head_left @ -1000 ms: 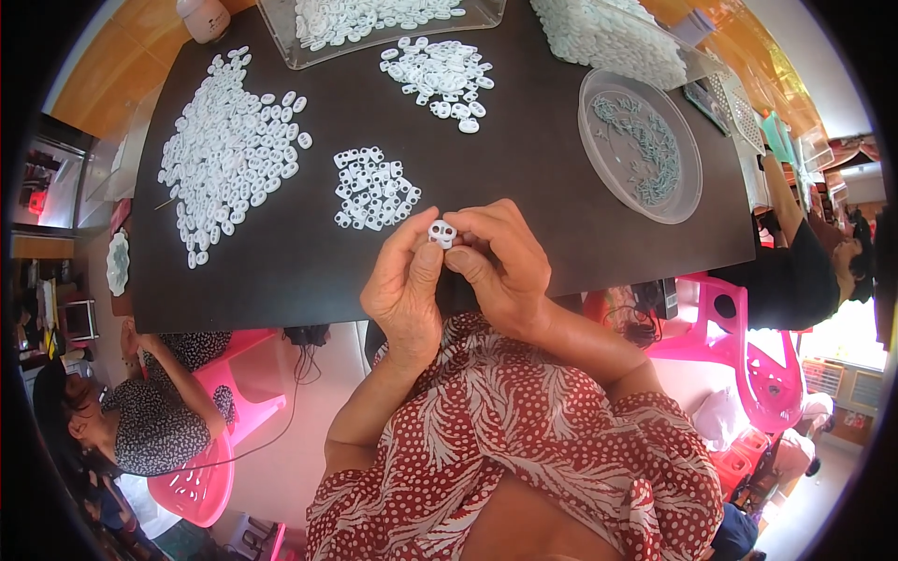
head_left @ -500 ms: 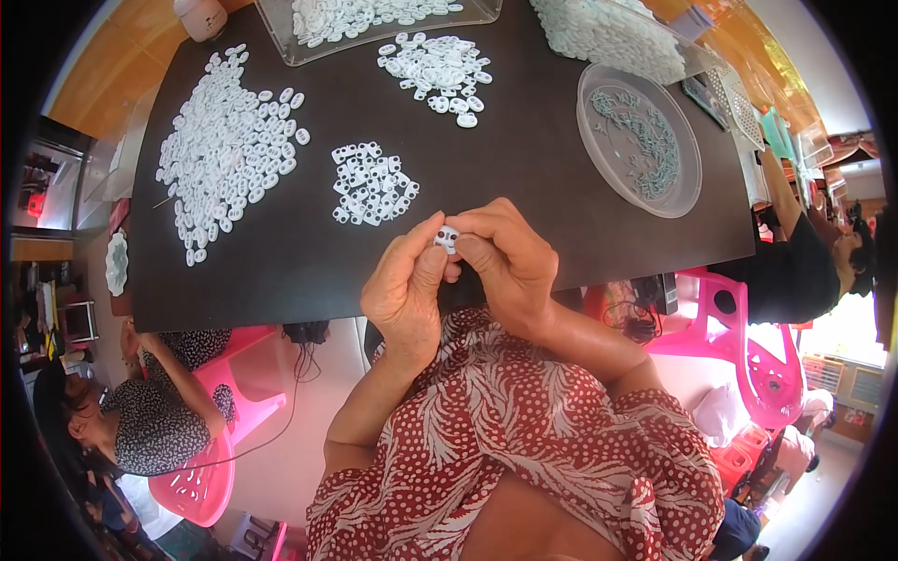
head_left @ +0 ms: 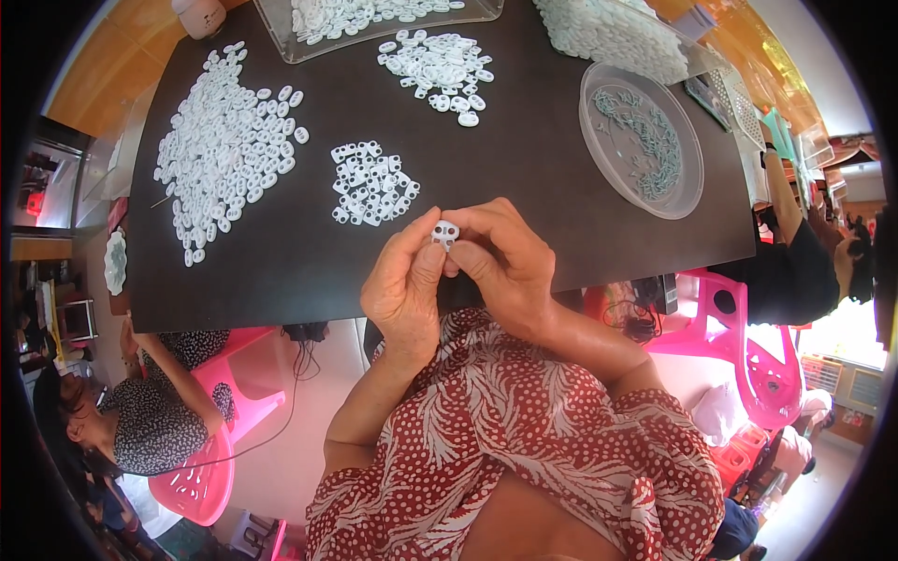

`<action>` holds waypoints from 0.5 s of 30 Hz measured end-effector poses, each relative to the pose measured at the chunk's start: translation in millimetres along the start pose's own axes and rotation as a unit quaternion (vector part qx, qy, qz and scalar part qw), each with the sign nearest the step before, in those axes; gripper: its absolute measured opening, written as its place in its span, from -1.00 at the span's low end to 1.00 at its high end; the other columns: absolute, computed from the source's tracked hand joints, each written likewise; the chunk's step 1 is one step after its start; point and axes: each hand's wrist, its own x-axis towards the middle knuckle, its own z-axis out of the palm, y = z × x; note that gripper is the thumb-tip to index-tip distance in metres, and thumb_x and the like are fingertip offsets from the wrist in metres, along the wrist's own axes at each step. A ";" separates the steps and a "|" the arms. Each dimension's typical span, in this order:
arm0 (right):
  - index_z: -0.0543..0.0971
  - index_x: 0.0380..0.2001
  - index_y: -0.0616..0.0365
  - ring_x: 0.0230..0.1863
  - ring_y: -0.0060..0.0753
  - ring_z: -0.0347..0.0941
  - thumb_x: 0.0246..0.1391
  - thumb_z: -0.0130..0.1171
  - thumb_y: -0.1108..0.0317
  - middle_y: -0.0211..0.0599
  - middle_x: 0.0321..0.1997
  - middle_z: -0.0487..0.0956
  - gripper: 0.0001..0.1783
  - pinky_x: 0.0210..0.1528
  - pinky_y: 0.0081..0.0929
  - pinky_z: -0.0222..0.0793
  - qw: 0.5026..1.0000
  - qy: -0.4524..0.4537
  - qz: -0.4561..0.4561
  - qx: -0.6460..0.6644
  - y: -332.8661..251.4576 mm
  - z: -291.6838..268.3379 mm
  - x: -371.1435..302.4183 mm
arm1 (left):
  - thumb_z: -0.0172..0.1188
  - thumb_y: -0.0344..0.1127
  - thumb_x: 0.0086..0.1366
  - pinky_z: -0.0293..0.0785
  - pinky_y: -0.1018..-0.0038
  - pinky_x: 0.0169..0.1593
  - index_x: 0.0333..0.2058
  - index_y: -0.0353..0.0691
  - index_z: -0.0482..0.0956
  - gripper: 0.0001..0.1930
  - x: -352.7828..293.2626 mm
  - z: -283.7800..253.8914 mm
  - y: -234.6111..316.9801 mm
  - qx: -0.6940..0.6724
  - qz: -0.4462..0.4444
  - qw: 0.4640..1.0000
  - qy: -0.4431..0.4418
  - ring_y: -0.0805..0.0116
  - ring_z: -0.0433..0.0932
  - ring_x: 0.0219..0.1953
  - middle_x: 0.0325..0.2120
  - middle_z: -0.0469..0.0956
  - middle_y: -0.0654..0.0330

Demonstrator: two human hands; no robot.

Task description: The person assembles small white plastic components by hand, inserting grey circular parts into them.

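Between both hands, just over the near edge of the dark table, is a small white plastic piece with two dark round holes (head_left: 445,234). My left hand (head_left: 408,285) pinches it from the left with thumb and forefinger. From the other side, the thumb and fingers of my right hand (head_left: 505,266) close on the same piece. A small pile of white two-holed pieces (head_left: 374,184) lies a little beyond my left hand. Farther off sits another heap of white oval pieces (head_left: 435,65), and a large spread of white oval pieces (head_left: 224,145) covers the table's left.
A round clear tray (head_left: 591,140) with small grey-green parts stands at the right. Clear bins (head_left: 290,51) of white pieces line the far edge, with a white heap (head_left: 613,42) at far right. Other people sit at left (head_left: 154,425) and right (head_left: 790,280). Pink chairs (head_left: 692,318) stand nearby.
The white piece has turned slightly between my fingertips and its holes show differently. My right thumb has shifted a little lower against it. Both hands stay in nearly the same place.
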 end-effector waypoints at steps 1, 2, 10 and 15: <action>0.54 -0.25 0.27 -0.41 -0.43 0.36 -0.11 0.17 0.60 -0.30 -0.38 0.54 -0.74 -0.43 -0.55 0.29 1.000 -0.009 -0.019 -0.014 -2.4 -0.6 1.1 | 0.08 -0.47 0.27 0.42 0.65 -0.30 -0.07 -0.40 0.49 -0.74 0.6 0.1 0.6 0.001 0.000 1.000 0.001 0.56 0.45 -0.40 -0.34 0.51 0.21; 0.53 -0.23 0.27 -0.40 -0.43 0.36 -0.14 0.20 0.61 -0.29 -0.35 0.54 -0.69 -0.46 -0.56 0.29 0.999 -0.017 -0.037 -0.029 -3.5 -1.0 1.6 | 0.08 -0.47 0.28 0.43 0.63 -0.24 -0.06 -0.40 0.49 -0.74 1.7 0.6 2.3 -0.007 -0.003 1.000 0.008 0.54 0.46 -0.34 -0.30 0.52 0.20; 0.53 -0.22 0.27 -0.39 -0.43 0.36 -0.18 0.22 0.61 -0.29 -0.32 0.54 -0.66 -0.47 -0.57 0.29 0.997 -0.018 -0.054 -0.043 2.8 -1.1 0.9 | 0.09 -0.47 0.27 0.38 0.59 -0.05 -0.05 -0.45 0.47 -0.71 3.2 -1.9 6.4 -0.026 -0.021 0.999 -0.004 0.50 0.47 -0.20 -0.18 0.54 0.13; 0.53 -0.22 0.27 -0.40 -0.44 0.36 -0.19 0.23 0.61 -0.29 -0.33 0.54 -0.66 -0.46 -0.57 0.29 0.999 -0.007 -0.040 -0.027 3.7 1.3 -2.0 | 0.10 -0.45 0.26 0.37 0.57 -0.04 -0.07 -0.45 0.49 -0.72 2.3 -2.3 3.5 -0.033 -0.032 0.999 0.014 0.49 0.47 -0.19 -0.17 0.53 0.12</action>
